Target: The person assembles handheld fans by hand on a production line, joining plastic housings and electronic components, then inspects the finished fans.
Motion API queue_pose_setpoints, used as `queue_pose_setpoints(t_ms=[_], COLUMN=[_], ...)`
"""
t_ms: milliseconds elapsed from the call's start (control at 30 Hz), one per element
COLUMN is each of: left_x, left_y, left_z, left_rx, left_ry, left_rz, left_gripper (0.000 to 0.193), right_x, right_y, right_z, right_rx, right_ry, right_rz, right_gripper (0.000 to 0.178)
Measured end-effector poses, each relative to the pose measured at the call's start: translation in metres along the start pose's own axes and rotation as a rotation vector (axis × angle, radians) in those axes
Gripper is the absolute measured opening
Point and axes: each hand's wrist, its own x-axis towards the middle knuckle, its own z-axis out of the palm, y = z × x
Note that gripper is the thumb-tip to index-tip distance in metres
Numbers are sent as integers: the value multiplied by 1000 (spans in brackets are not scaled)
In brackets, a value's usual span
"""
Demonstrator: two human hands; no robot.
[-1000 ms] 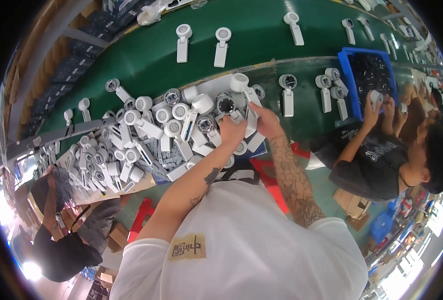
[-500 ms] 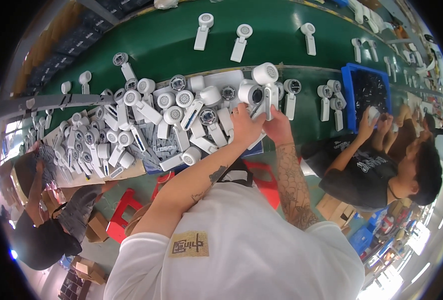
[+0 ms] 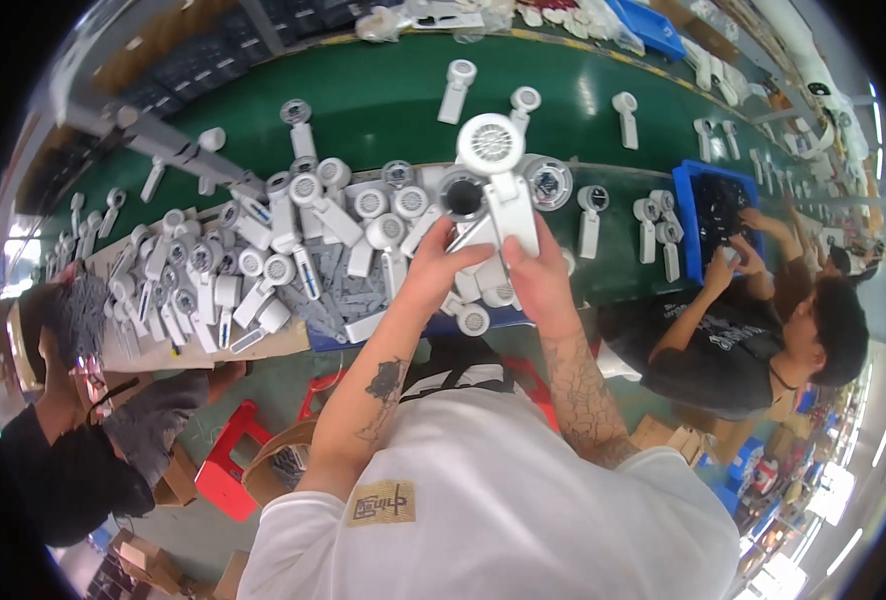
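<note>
Held fans: a grille-capped white handheld fan (image 3: 490, 145) is raised at the centre of the frame, and an open-headed fan (image 3: 461, 196) is held just beside it, on its left.
Left hand (image 3: 441, 268): apparently curled around the open-headed fan's handle, which is partly hidden.
Right hand (image 3: 540, 278): clasped on the grille-capped fan's handle.
Clear-ringed fan (image 3: 549, 183): shown just right of these 2; whether it is held cannot be told.
Progress: grilles are seen on many heads in the fan pile (image 3: 386, 232) at centre left, others are uncovered; the work is judged partly done.
Edges: the near side is bounded by the blue table edge (image 3: 338, 341), the right by a blue bin (image 3: 684, 225).
Room: movement leftward is crowded; wider gaps are offered on the green belt (image 3: 383, 100), upper centre.
</note>
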Motion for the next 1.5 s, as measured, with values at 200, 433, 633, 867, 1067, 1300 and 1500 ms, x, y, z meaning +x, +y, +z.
queue_pose_setpoints(t_ms=[200, 433, 633, 867, 1067, 1300, 1500], left_x=[-90, -214, -371, -539, -529, -535, -471], left_y=[-14, -21, -95, -286, -396, -358, -233], left_z=[-97, -185, -261, -268, -306, -338, -348], left_rx=[-369, -582, -433, -384, -407, -354, 820], left_ry=[51, 276, 1000, 1585, 1702, 1686, 2021], left_rz=[173, 598, 626, 200, -124, -305, -576], left_gripper=[52, 44, 60, 36, 36, 46, 44], right_x=[-53, -116, -163, -249, -333, -214, -71], right_y=[3, 56, 89, 324, 433, 289, 156], right_z=[118, 213, 231, 200, 196, 176, 13], right_rx=[-777, -973, -735, -843, -1249, -993, -867], right_ry=[-373, -842, -1063, -1657, -1616, -1394, -31], right_rz=[-158, -533, -157, -450, 180, 138, -87], right_gripper=[80, 63, 41, 26, 42, 30, 14])
